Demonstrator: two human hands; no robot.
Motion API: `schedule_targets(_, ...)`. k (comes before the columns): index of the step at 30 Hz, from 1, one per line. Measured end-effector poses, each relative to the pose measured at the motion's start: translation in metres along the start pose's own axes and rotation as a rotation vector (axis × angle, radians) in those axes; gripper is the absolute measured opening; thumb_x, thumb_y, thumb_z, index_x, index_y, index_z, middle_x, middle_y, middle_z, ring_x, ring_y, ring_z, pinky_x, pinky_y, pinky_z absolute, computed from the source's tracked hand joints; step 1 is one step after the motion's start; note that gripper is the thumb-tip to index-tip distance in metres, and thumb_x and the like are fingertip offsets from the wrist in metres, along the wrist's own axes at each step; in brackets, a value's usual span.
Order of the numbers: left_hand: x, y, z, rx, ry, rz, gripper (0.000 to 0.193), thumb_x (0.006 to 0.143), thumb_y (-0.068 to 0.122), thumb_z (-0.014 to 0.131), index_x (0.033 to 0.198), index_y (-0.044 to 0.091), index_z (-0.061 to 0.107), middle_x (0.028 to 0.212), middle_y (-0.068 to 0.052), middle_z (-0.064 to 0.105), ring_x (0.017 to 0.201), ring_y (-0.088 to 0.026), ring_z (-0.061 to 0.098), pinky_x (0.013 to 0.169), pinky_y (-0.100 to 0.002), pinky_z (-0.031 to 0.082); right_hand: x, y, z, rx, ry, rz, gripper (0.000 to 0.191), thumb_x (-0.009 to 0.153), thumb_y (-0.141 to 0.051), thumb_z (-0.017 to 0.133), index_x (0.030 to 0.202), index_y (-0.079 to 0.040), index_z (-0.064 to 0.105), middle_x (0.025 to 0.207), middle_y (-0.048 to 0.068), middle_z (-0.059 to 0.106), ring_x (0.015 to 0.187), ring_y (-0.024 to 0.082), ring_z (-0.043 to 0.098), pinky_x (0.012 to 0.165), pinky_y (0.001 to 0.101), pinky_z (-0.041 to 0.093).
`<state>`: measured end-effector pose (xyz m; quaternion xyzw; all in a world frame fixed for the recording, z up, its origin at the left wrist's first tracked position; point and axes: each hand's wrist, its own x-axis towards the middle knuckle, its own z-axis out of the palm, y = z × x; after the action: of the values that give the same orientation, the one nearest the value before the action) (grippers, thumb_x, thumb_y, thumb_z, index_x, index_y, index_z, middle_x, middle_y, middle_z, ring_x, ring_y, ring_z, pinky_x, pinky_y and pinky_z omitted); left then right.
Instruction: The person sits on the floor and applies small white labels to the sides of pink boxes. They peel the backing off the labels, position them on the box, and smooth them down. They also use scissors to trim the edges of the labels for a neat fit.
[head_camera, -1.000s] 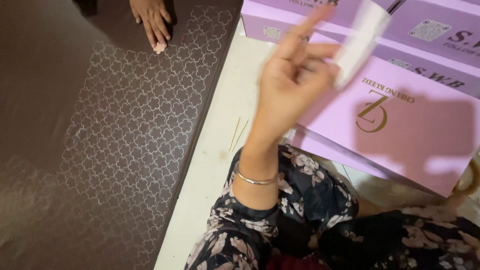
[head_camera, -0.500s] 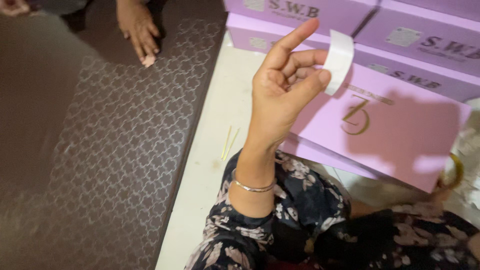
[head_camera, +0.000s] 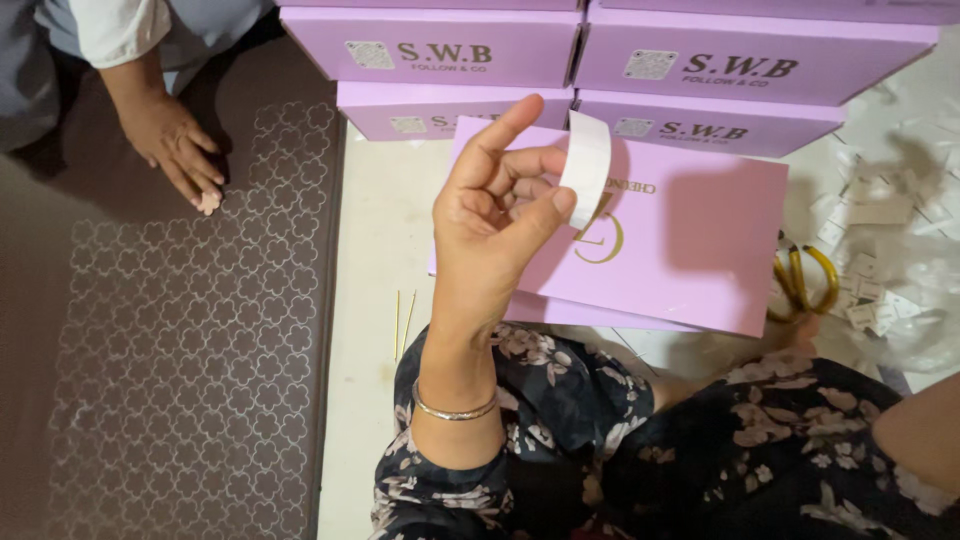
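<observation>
The white adhesive strip (head_camera: 585, 180) is pinched between thumb and middle finger of the left hand (head_camera: 495, 215), index finger raised, above the flat lilac box (head_camera: 690, 250). The strip should be kept taut and off the other fingers, so it cannot fold onto itself. The right hand is out of view.

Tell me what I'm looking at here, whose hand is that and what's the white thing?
The camera sits on a person's head and looks down, so the raised left hand is their own. It pinches a white paper strip between thumb and finger. Below lies a flat purple box on the pale floor, with more purple boxes stacked behind. Yellow-handled scissors lie to the right. The hand on the brown mat belongs to another person. The right hand is out of sight.
</observation>
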<state>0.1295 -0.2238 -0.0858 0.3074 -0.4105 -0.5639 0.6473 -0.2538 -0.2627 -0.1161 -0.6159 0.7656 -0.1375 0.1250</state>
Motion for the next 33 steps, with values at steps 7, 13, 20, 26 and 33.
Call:
schedule_targets(7,-0.004,-0.017,0.022,0.014,-0.132,-0.073,0.071,0.093,-0.010,0.074,0.157,0.001,0.046,0.114,-0.008,0.071,0.086,-0.005,0.061,0.080,-0.019,0.052,-0.008,-0.065,-0.031,0.279,0.095,-0.780,0.064,0.114,-0.052,0.038,0.139,0.004,0.055,0.142,0.023,0.059,0.134,0.034,0.059,0.120,0.0476,0.049)
schedule_targets(13,-0.009,-0.015,0.036,0.141,-0.200,-0.059,0.071,0.091,-0.004,0.080,0.153,0.006,0.048,0.120,-0.002,0.070,0.099,-0.005,0.061,0.091,-0.021,0.054,-0.038,-0.116,-0.002,0.927,-0.621,-0.303,0.068,0.101,-0.058,0.036,0.142,-0.011,0.062,0.123,0.013,0.074,0.103,0.024,0.072,0.094,0.0390,0.060)
schedule_targets(20,-0.017,0.006,0.043,0.614,-0.140,0.177,0.073,0.090,0.006,0.084,0.153,0.013,0.048,0.135,-0.005,0.062,0.120,-0.015,0.058,0.112,-0.030,0.050,-0.043,-0.110,0.012,1.218,-0.729,-0.284,0.027,0.094,-0.013,0.070,0.118,0.002,0.069,0.117,0.013,0.072,0.109,0.020,0.068,0.101,0.0385,0.053)
schedule_targets(26,-0.016,0.018,0.052,1.025,0.146,0.455,0.076,0.082,0.032,0.092,0.145,0.013,0.053,0.140,-0.008,0.052,0.137,-0.027,0.044,0.118,-0.041,0.035,-0.054,-0.117,0.026,1.528,-0.617,-0.243,0.018,0.095,-0.004,0.071,0.112,0.003,0.072,0.108,0.016,0.074,0.101,0.025,0.070,0.094,0.0433,0.056)
schedule_targets(33,-0.021,0.025,0.048,1.216,0.271,0.699,0.041,0.073,0.046,0.095,0.085,0.018,0.067,0.126,-0.005,0.055,0.140,-0.031,0.031,0.122,-0.052,0.019,-0.077,-0.124,0.038,1.585,-0.334,-0.612,0.007,0.102,-0.002,0.074,0.109,0.000,0.073,0.112,0.015,0.074,0.114,0.025,0.069,0.105,0.0404,0.051)
